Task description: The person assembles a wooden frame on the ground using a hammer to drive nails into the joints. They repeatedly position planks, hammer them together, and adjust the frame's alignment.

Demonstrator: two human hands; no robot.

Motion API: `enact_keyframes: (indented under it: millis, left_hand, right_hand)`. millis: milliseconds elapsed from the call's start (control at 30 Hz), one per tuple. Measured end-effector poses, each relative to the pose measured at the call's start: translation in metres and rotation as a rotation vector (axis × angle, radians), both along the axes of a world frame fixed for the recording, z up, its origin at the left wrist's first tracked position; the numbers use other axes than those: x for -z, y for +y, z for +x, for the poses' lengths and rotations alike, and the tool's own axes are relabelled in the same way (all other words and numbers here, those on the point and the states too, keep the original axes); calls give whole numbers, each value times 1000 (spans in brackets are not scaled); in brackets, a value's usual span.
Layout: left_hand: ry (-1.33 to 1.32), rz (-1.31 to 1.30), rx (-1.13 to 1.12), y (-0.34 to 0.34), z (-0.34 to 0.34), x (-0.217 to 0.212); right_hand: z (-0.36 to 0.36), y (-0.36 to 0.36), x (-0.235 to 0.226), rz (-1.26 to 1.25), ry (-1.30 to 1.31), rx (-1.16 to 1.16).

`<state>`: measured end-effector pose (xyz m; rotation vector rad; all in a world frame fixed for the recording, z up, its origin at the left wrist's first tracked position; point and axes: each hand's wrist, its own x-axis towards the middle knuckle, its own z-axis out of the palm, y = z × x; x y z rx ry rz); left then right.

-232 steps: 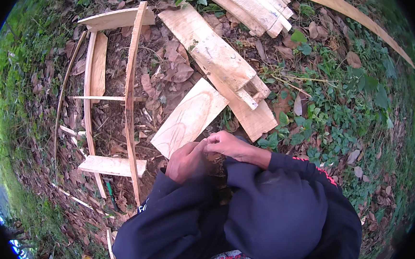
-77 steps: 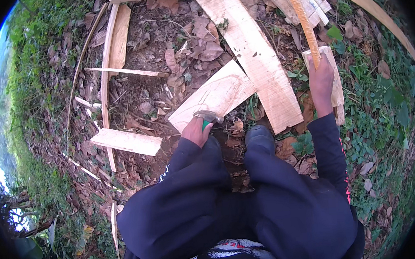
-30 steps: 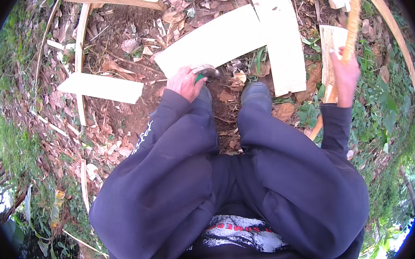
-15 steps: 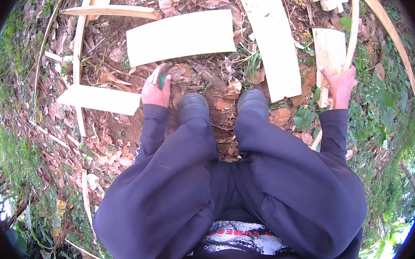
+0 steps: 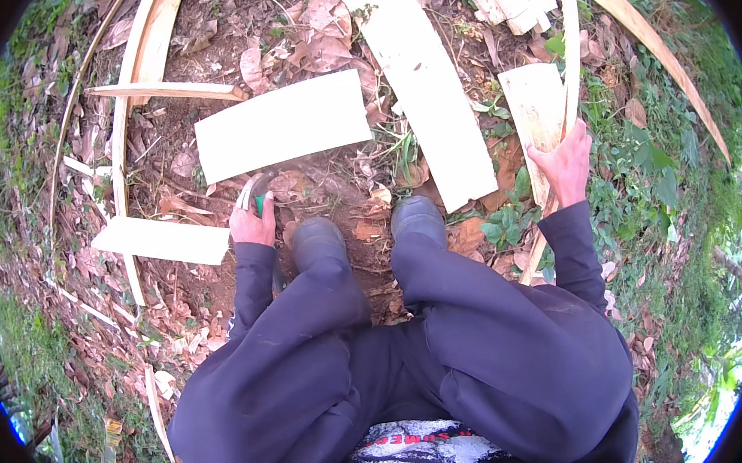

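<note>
Wood strip [image 5: 568,67] stands nearly upright in our right hand [image 5: 566,164], whose fingers are wrapped around its lower part, just beside a short pale offcut [image 5: 535,117] lying on the ground. We judge the strip light and thin, stiff along its length yet springy, with rough split edges that could splinter, so a grasp low on the shaft, as now, looks steadiest. Our left hand [image 5: 253,224] is clenched around a green-handled tool [image 5: 259,201], its blade mostly hidden, close to the left boot [image 5: 318,239] and just below a wide rectangular board [image 5: 282,124]. A smaller flat board [image 5: 162,240] lies near that hand at the left edge of the bare earth. A long plank [image 5: 425,81] runs from the top edge down toward the right boot [image 5: 418,219]. We see no containers anywhere; dry leaves and loose slats cover the ground [image 5: 333,182]
</note>
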<state>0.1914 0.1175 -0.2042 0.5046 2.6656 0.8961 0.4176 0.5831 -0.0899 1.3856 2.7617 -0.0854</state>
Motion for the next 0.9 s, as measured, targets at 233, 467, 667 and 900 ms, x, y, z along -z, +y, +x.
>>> enact_keyframes:
  millis: [233, 467, 667, 900]
  left_hand:
    - [-29, -18, -34, 5, 1, -7]
    - [40, 61, -39, -1, 1, 5]
    - [35, 4, 17, 6, -1, 1]
    - [-9, -28, -28, 0, -1, 2]
  right_hand:
    - [-7, -40, -19, -129, 31, -116]
    - [-34, -101, 24, -262, 100, -458]
    - [-27, -94, 16, -278, 71, -338]
    - [-23, -85, 26, -245, 186, -435]
